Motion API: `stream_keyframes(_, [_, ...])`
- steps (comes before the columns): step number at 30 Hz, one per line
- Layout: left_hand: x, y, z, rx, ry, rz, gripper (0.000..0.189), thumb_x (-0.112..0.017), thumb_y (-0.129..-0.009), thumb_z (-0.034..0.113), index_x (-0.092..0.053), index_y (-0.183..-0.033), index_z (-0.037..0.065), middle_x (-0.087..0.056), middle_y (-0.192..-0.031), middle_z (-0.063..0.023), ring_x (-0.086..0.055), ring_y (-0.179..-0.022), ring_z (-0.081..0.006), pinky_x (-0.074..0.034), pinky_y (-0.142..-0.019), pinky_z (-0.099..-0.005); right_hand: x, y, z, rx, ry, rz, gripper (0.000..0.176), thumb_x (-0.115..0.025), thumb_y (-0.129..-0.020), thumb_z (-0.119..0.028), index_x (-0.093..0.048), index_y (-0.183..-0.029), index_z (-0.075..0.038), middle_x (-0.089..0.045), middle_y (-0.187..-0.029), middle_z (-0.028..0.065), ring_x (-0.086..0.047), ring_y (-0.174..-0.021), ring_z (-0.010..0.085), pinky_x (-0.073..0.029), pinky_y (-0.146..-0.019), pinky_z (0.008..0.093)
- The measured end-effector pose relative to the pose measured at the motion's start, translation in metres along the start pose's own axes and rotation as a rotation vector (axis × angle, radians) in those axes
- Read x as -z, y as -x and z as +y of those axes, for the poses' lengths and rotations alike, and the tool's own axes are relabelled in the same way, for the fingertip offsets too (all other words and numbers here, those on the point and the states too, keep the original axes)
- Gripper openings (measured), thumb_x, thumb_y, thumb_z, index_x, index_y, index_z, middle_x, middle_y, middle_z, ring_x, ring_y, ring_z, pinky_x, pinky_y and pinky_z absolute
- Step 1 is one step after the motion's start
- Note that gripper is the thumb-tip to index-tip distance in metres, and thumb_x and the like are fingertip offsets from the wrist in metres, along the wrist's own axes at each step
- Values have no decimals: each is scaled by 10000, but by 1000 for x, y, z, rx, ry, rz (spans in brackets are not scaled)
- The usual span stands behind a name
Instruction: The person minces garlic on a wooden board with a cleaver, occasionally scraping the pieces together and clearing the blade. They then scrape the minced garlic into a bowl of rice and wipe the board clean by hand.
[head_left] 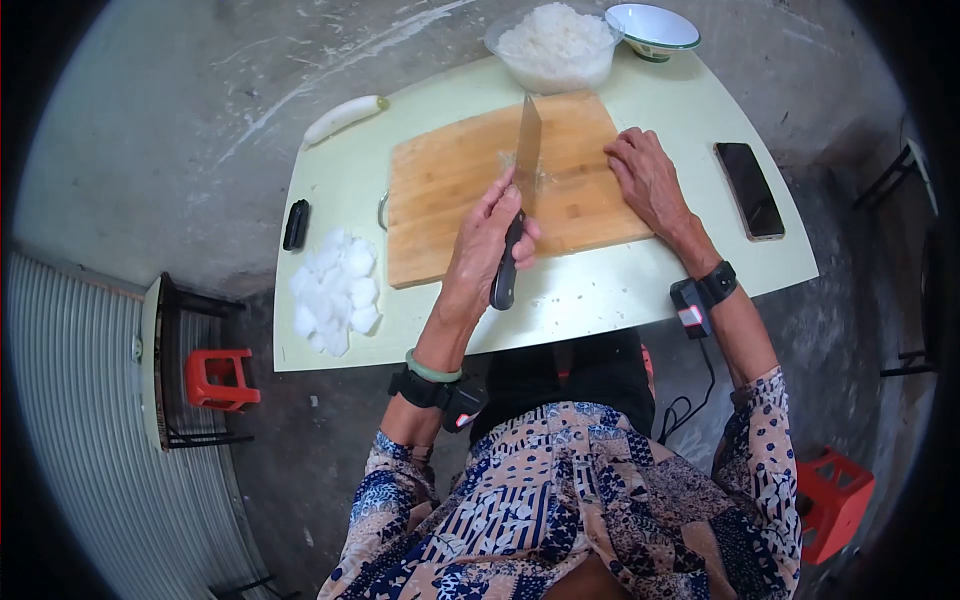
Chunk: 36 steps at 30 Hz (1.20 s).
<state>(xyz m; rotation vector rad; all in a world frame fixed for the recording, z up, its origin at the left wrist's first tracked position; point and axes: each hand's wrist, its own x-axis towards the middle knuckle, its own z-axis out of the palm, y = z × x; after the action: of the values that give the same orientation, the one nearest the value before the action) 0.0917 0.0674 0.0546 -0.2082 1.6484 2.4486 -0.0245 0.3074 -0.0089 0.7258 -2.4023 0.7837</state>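
Note:
My left hand (484,235) is closed around the black handle of a kitchen knife (530,140). Its blade points away from me over a wooden cutting board (450,190). My right hand (648,180) has its fingers bent over the board's right edge, gripping it. Small pale wet bits cling to the wood near the blade. Left of the board lies a pile of thin white slices (335,290), which look like radish. A whole white radish (345,120) with a greenish end rests at the far left. Beyond the board, a clear bowl (560,82) is heaped with white shreds.
A white enamel bowl (655,30) with a green rim stands beside the clear bowl. On the right lies a black phone (750,190); on the left, a small black object (296,225). The pale green table (420,340) has red stools (220,378) around it.

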Motion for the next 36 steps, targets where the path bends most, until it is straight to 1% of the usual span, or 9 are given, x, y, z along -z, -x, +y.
stream_keyframes(3, [-7,5,7,-84,-70,-18,582,-512,-1091,271,-304,-1602,84,-590,-765,-55,-472,-532,-78,-411,-480,-243,0,0,1,-6,1,-19,133,-641,-944,-80,-693,-1038,-3,-613,-1064,117,-571,-1012,301,-506,-898,409])
stream_keyframes(10, [-1,0,-1,-13,-116,-6,600,-506,-1093,269,-280,-1605,55,-595,-777,-48,-465,-541,-76,-414,-487,-247,-1,-1,0,-32,3,-27,127,-644,-947,-86,-691,-1031,-3,-615,-1066,113,-572,-1013,299,-507,-903,406])
stream_keyframes(12, [-4,3,7,-40,-53,-16,597,-529,-1084,255,-285,-1612,119,-615,-797,-78,-471,-523,-84,-406,-466,-244,-1,-1,1,-23,-3,-24,135,-645,-946,-89,-694,-1039,-4,-615,-1068,115,-572,-1014,299,-508,-905,406])
stream_keyframes(16, [-6,1,6,-78,-60,-50,601,-533,-1083,260,-284,-1612,119,-614,-800,-82,-471,-524,-82,-407,-466,-246,0,0,1,-5,-1,-19,135,-643,-947,-90,-694,-1039,-5,-615,-1068,114,-572,-1020,300,-509,-903,408])
stream_keyframes(18, [-3,-6,-6,22,-54,-2,590,-519,-1088,263,-288,-1609,110,-610,-802,-85,-471,-526,-80,-408,-473,-242,-2,0,1,-15,8,-13,132,-644,-946,-90,-693,-1034,-4,-614,-1065,113,-572,-1022,302,-511,-897,410])
stream_keyframes(27, [-10,0,8,-86,-94,-10,618,-531,-1084,270,-263,-1613,94,-609,-801,-76,-474,-537,-77,-419,-482,-245,0,0,0,-17,17,-20,134,-647,-943,-95,-694,-1038,-12,-618,-1068,112,-573,-1025,305,-515,-898,409])
stream_keyframes(30, [-1,-6,-7,-28,-87,-11,608,-498,-1096,271,-260,-1612,55,-575,-781,-39,-473,-556,-79,-412,-492,-249,0,-1,-2,-25,19,-31,133,-649,-942,-95,-693,-1034,-9,-617,-1064,112,-574,-1024,305,-516,-893,411])
stream_keyframes(34, [-5,-1,5,-34,-73,-1,608,-494,-1097,271,-255,-1612,52,-571,-785,-37,-474,-560,-79,-412,-496,-248,-2,-1,3,-21,26,-31,135,-650,-943,-97,-693,-1034,-6,-618,-1068,112,-574,-1022,306,-516,-893,412])
stream_keyframes(36, [-8,3,10,-96,-87,3,592,-507,-1091,238,-266,-1609,82,-613,-791,-78,-476,-530,-84,-422,-476,-246,-3,-1,4,-20,18,-32,134,-648,-942,-91,-694,-1034,-4,-620,-1071,115,-574,-1018,308,-515,-894,413])
